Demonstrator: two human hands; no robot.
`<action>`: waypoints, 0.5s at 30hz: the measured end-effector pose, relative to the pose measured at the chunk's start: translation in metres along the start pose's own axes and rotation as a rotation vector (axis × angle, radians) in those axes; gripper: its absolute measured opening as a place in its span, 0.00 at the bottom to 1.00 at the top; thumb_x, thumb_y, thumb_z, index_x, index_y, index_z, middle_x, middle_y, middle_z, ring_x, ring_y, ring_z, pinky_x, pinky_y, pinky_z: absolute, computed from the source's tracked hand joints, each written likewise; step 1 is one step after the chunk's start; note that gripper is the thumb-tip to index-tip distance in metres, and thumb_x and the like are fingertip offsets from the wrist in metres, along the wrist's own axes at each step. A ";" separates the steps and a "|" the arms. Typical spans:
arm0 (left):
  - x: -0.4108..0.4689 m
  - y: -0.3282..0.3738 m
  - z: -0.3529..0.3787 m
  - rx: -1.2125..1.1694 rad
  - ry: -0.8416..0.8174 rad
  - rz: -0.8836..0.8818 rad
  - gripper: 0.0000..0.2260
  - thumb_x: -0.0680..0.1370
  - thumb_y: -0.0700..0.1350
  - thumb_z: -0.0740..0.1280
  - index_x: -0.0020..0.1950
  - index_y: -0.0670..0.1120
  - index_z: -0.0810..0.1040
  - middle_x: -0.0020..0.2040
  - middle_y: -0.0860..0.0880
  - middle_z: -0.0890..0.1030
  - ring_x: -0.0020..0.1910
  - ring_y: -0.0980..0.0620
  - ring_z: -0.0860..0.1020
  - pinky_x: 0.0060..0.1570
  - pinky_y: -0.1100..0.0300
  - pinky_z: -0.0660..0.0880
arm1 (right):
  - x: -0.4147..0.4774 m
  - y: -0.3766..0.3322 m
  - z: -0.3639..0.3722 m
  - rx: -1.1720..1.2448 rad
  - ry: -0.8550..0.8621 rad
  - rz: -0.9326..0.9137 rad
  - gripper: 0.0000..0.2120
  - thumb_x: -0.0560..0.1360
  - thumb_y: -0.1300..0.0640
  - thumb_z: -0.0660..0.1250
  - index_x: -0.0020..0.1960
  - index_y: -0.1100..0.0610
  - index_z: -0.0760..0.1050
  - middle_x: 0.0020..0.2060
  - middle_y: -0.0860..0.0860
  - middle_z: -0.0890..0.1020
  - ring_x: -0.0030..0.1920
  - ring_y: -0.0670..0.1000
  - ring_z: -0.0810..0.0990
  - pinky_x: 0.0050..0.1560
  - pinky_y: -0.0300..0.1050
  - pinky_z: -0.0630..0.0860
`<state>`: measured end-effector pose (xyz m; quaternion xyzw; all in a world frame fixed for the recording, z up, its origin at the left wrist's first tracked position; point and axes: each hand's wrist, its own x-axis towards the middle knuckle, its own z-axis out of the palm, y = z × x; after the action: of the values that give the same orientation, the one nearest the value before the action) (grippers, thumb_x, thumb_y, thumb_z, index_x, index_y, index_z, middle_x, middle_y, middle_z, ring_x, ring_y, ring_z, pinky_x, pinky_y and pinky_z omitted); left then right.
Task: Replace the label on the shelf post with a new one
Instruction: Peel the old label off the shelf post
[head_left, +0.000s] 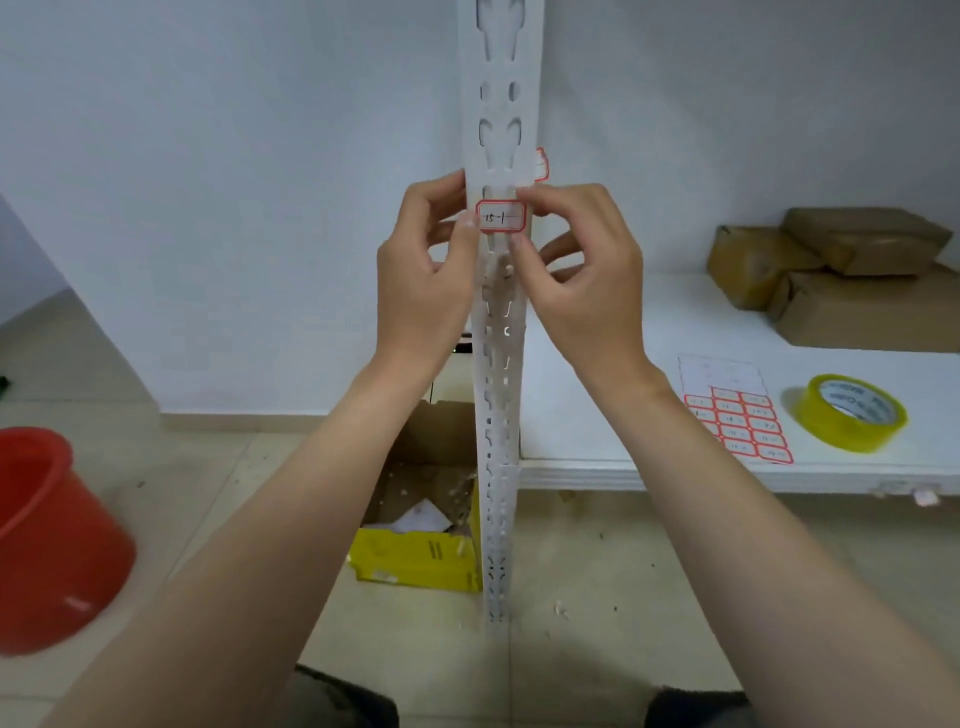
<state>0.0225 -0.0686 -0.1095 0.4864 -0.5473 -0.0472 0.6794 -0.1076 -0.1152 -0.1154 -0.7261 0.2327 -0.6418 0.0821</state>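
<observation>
A white slotted shelf post (500, 364) runs up the middle of the view. A red-bordered white label (501, 215) with handwriting lies flat against its front face. My left hand (426, 280) pinches the label's left edge with thumb and forefinger. My right hand (576, 280) pinches its right edge, forefinger above and thumb below. Another red-bordered label (541, 164) sticks out from the post's right side just above. A sheet of red-bordered labels (735, 415) lies on the white shelf (649, 322) to the right.
A roll of yellowish clear tape (849, 413) sits on the shelf beside the label sheet. Brown parcels (831, 270) are stacked at the shelf's back right. On the floor are a red bucket (52, 535) at left and an open yellow-sided box (426, 519) behind the post.
</observation>
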 end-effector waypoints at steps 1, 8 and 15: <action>-0.001 -0.001 -0.003 0.004 -0.002 0.000 0.11 0.82 0.41 0.65 0.64 0.47 0.77 0.57 0.58 0.82 0.59 0.58 0.82 0.56 0.48 0.82 | -0.003 -0.001 0.000 0.003 -0.005 0.012 0.12 0.78 0.60 0.71 0.61 0.56 0.80 0.54 0.50 0.80 0.44 0.47 0.82 0.37 0.42 0.82; 0.006 -0.001 -0.003 0.008 -0.002 0.005 0.11 0.81 0.47 0.69 0.62 0.45 0.78 0.57 0.53 0.84 0.57 0.56 0.83 0.52 0.48 0.84 | -0.017 -0.003 -0.001 0.024 -0.022 0.098 0.17 0.79 0.60 0.70 0.67 0.54 0.77 0.57 0.47 0.79 0.44 0.46 0.81 0.36 0.34 0.79; 0.007 -0.005 0.000 -0.006 0.018 -0.008 0.11 0.81 0.46 0.70 0.62 0.48 0.78 0.58 0.55 0.84 0.58 0.57 0.83 0.52 0.52 0.84 | -0.028 -0.002 0.003 0.051 -0.055 0.185 0.21 0.80 0.61 0.67 0.72 0.51 0.73 0.60 0.46 0.77 0.47 0.47 0.81 0.39 0.33 0.80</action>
<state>0.0274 -0.0754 -0.1081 0.4869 -0.5389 -0.0473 0.6857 -0.1057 -0.1014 -0.1402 -0.7165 0.2798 -0.6170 0.1660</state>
